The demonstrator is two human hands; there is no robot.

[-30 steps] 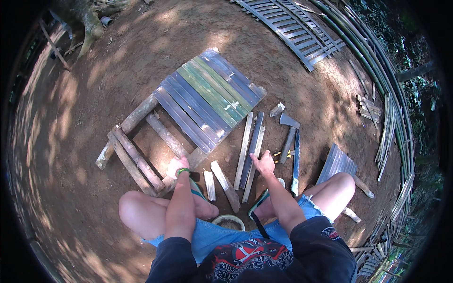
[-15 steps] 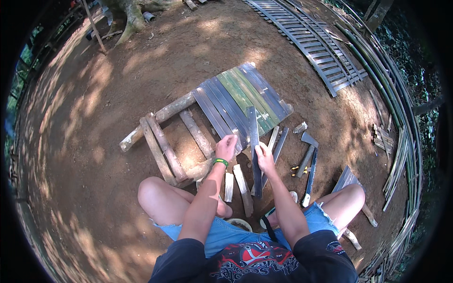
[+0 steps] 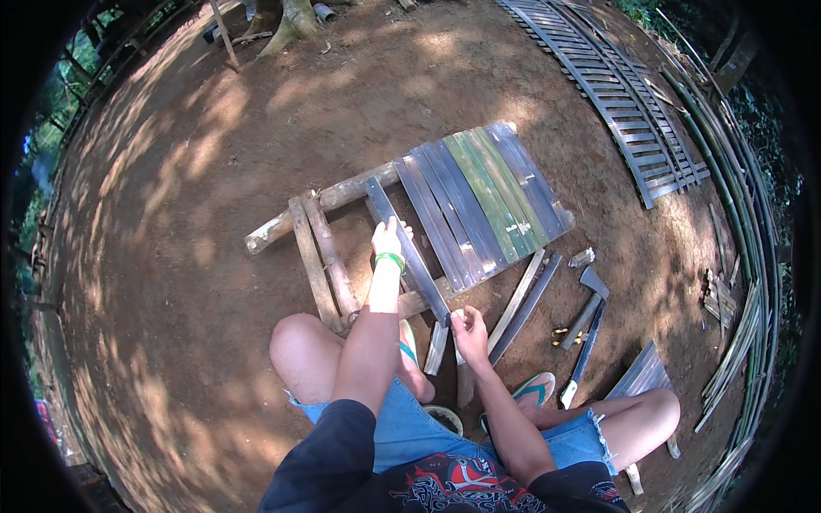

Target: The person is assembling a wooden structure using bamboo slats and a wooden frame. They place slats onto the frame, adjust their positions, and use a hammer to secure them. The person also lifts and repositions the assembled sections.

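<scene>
A long, dark, flat bamboo slat (image 3: 421,272) lies slanted across the open part of a log frame (image 3: 345,193), beside the slats laid on it. My left hand (image 3: 387,239), with a green band at the wrist, grips it near its upper part. At its near end, my right hand (image 3: 469,335) pinches the tip between thumb and fingers. Several dark and greenish slats (image 3: 479,201) lie side by side over the far right half of the frame. Two bare poles (image 3: 323,255) cross the frame's left part.
Loose strips (image 3: 523,308) lie right of the frame. Further right are a hatchet (image 3: 586,308), a long blade with a pale handle (image 3: 580,368) and a yellow-handled tool (image 3: 560,337). A slatted panel (image 3: 629,111) and bamboo poles (image 3: 753,214) lie beyond. A bucket (image 3: 445,417) sits between my legs.
The slat has swung from nearly upright in my right hand to a slant over the frame on the left. My left hand has taken hold of it; my right hand has slid to its near end.
</scene>
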